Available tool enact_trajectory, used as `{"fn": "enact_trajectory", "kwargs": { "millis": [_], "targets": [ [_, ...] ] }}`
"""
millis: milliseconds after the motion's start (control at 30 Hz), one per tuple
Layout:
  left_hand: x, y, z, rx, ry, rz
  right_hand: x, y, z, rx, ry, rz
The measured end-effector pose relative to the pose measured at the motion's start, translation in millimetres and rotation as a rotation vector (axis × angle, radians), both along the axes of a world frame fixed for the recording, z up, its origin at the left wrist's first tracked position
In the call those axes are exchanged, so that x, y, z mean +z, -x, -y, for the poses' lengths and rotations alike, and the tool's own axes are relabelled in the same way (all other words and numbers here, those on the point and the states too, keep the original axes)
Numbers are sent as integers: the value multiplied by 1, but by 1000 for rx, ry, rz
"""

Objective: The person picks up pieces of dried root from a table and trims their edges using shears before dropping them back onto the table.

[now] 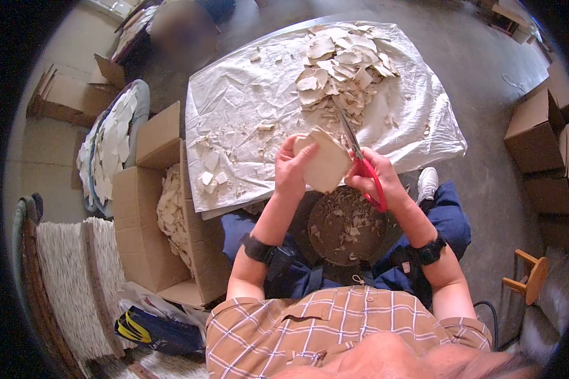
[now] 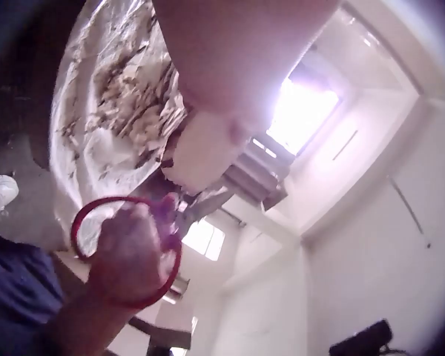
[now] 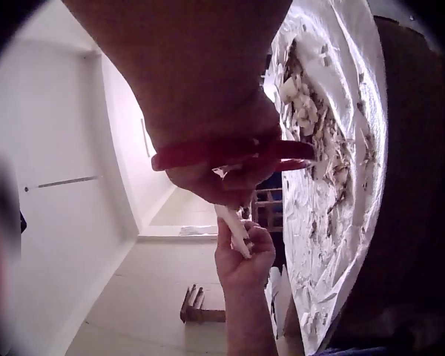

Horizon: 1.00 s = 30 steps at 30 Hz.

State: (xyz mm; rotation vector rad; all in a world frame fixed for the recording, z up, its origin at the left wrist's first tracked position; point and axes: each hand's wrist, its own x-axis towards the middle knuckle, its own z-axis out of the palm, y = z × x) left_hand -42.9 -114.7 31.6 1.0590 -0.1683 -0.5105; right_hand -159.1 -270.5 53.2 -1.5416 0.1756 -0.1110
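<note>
1. The table (image 1: 423,136), draped in a crumpled white sheet, is the landmark. On its far side lies a heap of pale trimmed pieces (image 1: 344,66), with loose scraps scattered toward the near edge.
2. Left of the table stands an open cardboard box (image 1: 148,237) holding more pale pieces; beyond it a round tray (image 1: 142,95) carries flat white slices.
3. Just below the table's near edge, on the person's lap, sits a dark round pan (image 1: 348,227) catching offcuts.
4. Over the near edge, above the pan, the left hand (image 1: 291,170) grips the pale flat piece (image 1: 325,165), fingers curled round its left rim with the thumb on its face, holding it tilted up.
5. The right hand (image 1: 379,183) has its fingers through the red loops of the scissors (image 1: 360,161); the blades point toward the heap and meet the piece's right edge. They look nearly closed, though how far apart they stand is hard to tell.
6. Judged from this, trimming of the piece's edge is under way; the next cut seems to call for turning the piece in the left hand to bring fresh rim to the blades, keeping fingertips away from them.
</note>
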Motion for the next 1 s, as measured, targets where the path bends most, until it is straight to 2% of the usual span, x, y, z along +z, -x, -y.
{"fn": "enact_trajectory", "kwargs": {
  "millis": [67, 100, 167, 200, 233, 300, 400, 533, 567, 633, 700, 767, 833, 900, 1000],
  "targets": [
    [-5, -15, -5, 125, 124, -50, 3, 5, 2, 73, 13, -2],
    [-1, -21, -9, 128, 123, -49, 1, 8, 3, 76, 12, -2],
    [7, -31, -16, 140, 115, 12, -4, 10, 3, -63, 292, 11],
    [14, -28, -15, 111, 122, 49, 0, 10, 2, -123, 517, 67],
    [17, -25, -14, 107, 125, 53, 4, 10, 1, -127, 519, 71],
    [19, -20, -14, 42, 1, 92, 13, 12, 0, -192, 796, 153],
    [21, -19, -13, 0, -32, 116, 11, 13, -1, -184, 924, 168],
    [17, -21, -14, -13, -71, 91, 8, 12, -1, -176, 966, 188],
    [15, -23, -14, -12, -75, 89, 3, 11, -1, -218, 923, 191],
    [12, -27, -14, 99, 101, -92, -6, 10, -2, -254, 870, 187],
    [-2, -32, -19, 111, 133, -126, -12, 9, -2, -247, 582, 44],
    [-6, -32, -14, 150, 161, -243, -12, 8, -2, -256, 594, 67],
    [-8, -29, -12, 146, 168, -263, -12, 7, -7, -207, 512, 30],
    [-8, -27, -11, 145, 171, -279, -15, 8, -11, -207, 577, -1],
    [-7, -24, -12, 132, 248, -278, -16, 8, -20, -265, 758, 96]
  ]
}}
